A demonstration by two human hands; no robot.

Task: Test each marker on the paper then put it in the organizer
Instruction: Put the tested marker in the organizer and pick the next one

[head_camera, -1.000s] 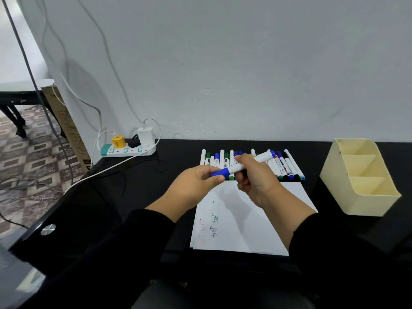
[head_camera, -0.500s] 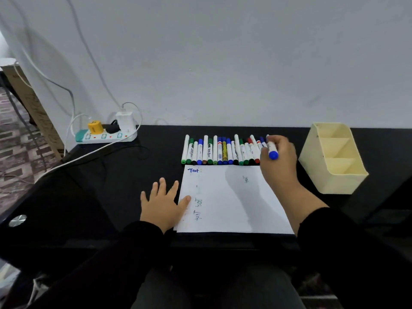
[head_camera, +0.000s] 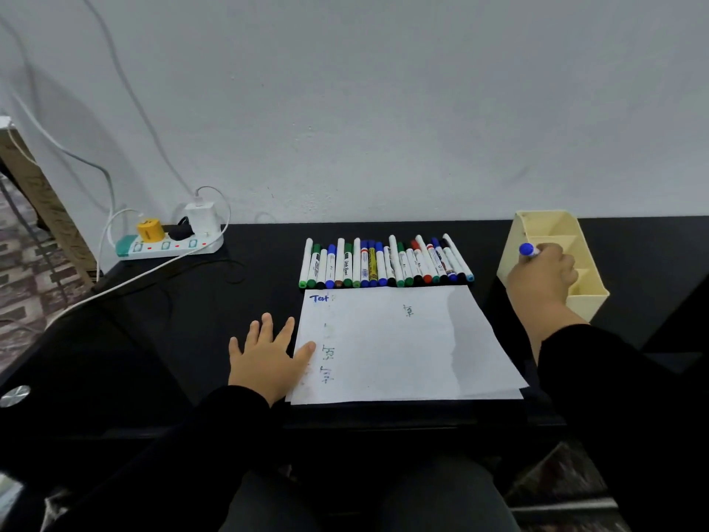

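A white sheet of paper point(head_camera: 403, 347) with a few blue and green test scribbles lies on the black desk. Behind it, several markers point(head_camera: 385, 264) with green, blue, red, black and yellow caps lie in a row. My left hand point(head_camera: 268, 357) lies flat on the desk with its thumb pressing the paper's left edge. My right hand point(head_camera: 541, 280) grips a blue-capped marker point(head_camera: 528, 249) over the cream organizer point(head_camera: 544, 228) at the right. Only the marker's cap end shows above my fingers; its body is hidden by my hand.
A white power strip point(head_camera: 169, 245) with a yellow plug and a white charger sits at the back left, its cables trailing over the black desk point(head_camera: 172, 339). A wall rises right behind the markers. The desk's left edge drops to a tiled floor.
My right hand has carried the blue-capped marker rightward from above the marker row to the organizer. My left hand stays flat at the paper's left edge.
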